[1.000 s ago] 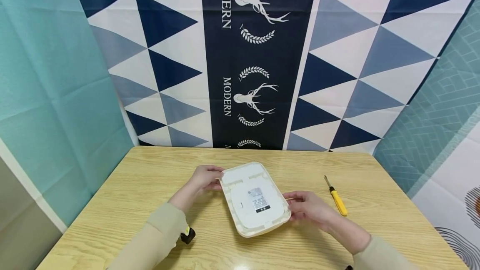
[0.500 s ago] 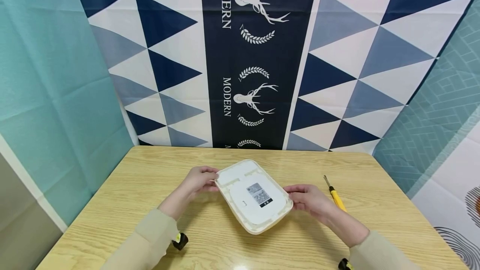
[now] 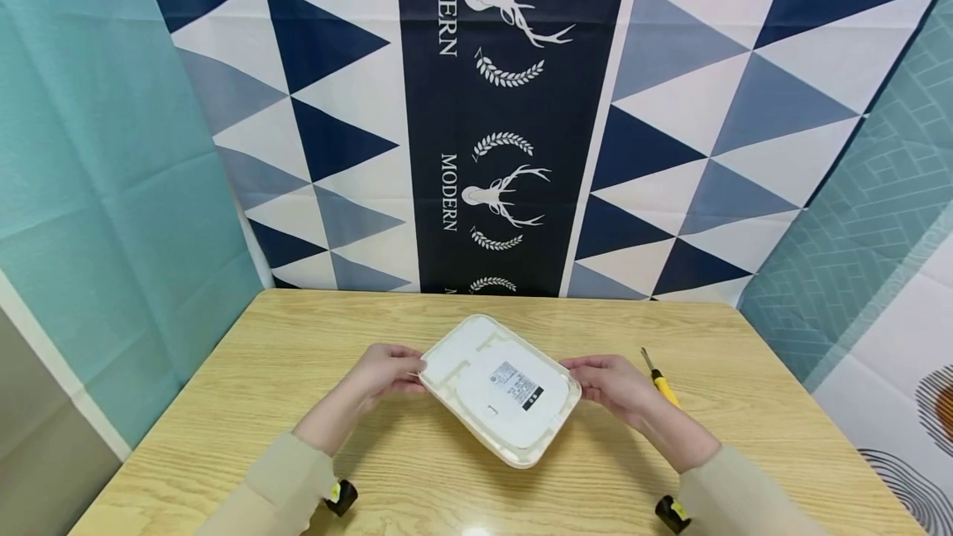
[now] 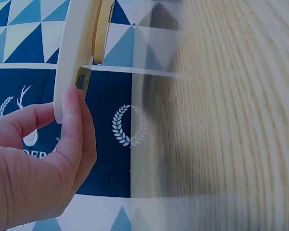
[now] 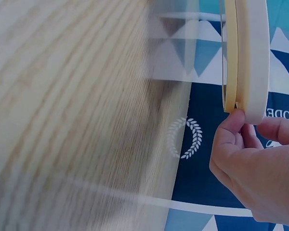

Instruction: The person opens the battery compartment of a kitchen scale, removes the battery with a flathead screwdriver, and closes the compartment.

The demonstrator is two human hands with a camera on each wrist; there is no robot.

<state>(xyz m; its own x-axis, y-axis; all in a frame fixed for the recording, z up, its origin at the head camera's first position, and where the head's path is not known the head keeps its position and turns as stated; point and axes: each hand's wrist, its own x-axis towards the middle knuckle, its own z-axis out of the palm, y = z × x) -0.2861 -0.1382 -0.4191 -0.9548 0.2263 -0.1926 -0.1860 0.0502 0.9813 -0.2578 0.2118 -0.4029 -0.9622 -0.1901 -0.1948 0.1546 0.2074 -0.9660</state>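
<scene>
Between both hands hangs a flat white device (image 3: pixel 500 391) with rounded corners, held above the table and tilted. Its labelled face is toward the head camera; a printed label (image 3: pixel 517 385) with a black bar lies near the middle. My left hand (image 3: pixel 383 372) pinches the left corner, thumb on one side and fingers on the other. My right hand (image 3: pixel 614 387) pinches the right corner in the same manner. Seen edge-on in the left wrist view, the device (image 4: pixel 73 48) has a cream layer with a shiny edge on its far side, which also shows on the device (image 5: pixel 255 57) in the right wrist view.
A yellow-handled screwdriver (image 3: pixel 661 380) lies right of my right hand, its handle partly hidden by the arm. The wooden table (image 3: pixel 313 337) ends at a patterned cloth backdrop (image 3: pixel 491 106). A teal cloth (image 3: pixel 112 172) hangs at the left.
The device has turned anticlockwise in the head view while both hands kept hold of it. My left hand moved left and down; my right hand rose a little, its arm covering part of the screwdriver.
</scene>
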